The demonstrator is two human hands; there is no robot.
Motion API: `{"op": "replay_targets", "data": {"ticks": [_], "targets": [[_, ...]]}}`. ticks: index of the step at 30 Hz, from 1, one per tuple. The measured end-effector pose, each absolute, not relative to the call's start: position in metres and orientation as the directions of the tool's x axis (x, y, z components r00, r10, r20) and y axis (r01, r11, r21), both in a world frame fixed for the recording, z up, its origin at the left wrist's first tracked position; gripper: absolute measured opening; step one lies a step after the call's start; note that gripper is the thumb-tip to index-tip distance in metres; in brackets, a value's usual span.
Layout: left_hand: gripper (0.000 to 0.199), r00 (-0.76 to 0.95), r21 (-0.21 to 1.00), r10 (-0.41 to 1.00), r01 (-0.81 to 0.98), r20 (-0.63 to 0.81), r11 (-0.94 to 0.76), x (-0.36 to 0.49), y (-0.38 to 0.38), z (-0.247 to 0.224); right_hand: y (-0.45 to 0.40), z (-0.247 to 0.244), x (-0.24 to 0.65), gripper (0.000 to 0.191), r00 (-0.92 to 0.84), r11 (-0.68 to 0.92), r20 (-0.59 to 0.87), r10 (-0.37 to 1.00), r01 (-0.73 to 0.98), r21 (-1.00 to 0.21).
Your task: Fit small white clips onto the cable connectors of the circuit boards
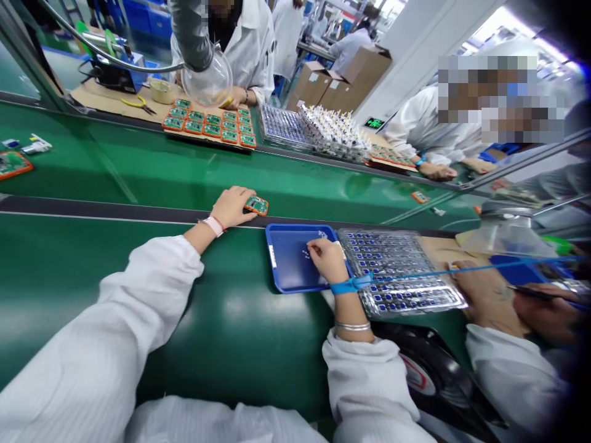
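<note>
My left hand (232, 208) is closed around the near side of a small green circuit board (257, 205) with an orange frame, at the edge of the green conveyor belt. My fingers cover part of the board. Over a shallow blue tray (290, 278), my right hand (329, 261) has thumb and fingertips pressed together. Whatever is between those fingertips is too small to make out. Tiny white parts (305, 253) lie scattered on the tray floor by the fingers. A blue strap with a cord circles my right wrist.
Right of the tray lies a clear plastic blister tray (392, 271) of blue-topped parts. A co-worker's hands (489, 295) work at the far right beside a fume hood (510, 224). Across the belt (152, 166), rows of orange-framed boards (212, 126) lie before another person.
</note>
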State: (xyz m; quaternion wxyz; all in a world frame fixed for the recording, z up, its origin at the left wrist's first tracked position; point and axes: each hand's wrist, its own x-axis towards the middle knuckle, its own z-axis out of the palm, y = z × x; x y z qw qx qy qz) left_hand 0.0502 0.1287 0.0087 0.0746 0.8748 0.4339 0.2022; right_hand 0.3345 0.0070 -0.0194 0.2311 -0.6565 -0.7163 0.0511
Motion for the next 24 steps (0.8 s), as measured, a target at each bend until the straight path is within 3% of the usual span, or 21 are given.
{"op": "replay_targets", "data": {"ticks": [4,10,13,16,19,24], "targets": [[0.073,0.364,0.261,0.915,0.879,0.172,-0.399,0.086,0.137,0.010,0.004,-0.016,0.335,0.018,-0.085,0.206,0.284,0.955,0.879,-0.431],[0.060,0.265,0.214,0.956,0.934,0.126,-0.287,0.099,0.141,0.010,-0.004,-0.012,0.344,0.017,-0.020,0.149,0.267,0.964,0.867,-0.475],[0.070,0.362,0.306,0.926,0.874,0.105,-0.377,0.083,0.148,0.014,-0.006,-0.012,0.342,0.017,-0.070,0.191,0.258,0.964,0.856,-0.480],[0.075,0.544,0.364,0.818,0.735,0.188,-0.572,0.067,0.149,0.023,-0.006,-0.013,0.342,0.019,-0.094,0.218,0.283,0.954,0.867,-0.447],[0.072,0.718,0.318,0.652,0.576,0.242,-0.753,0.056,0.137,0.033,-0.008,-0.014,0.346,0.020,-0.072,0.198,0.300,0.951,0.889,-0.413],[0.069,0.886,0.276,0.436,0.384,0.160,-0.881,0.042,0.096,0.037,-0.008,-0.016,0.351,0.015,-0.049,0.185,0.299,0.953,0.875,-0.446]]}}
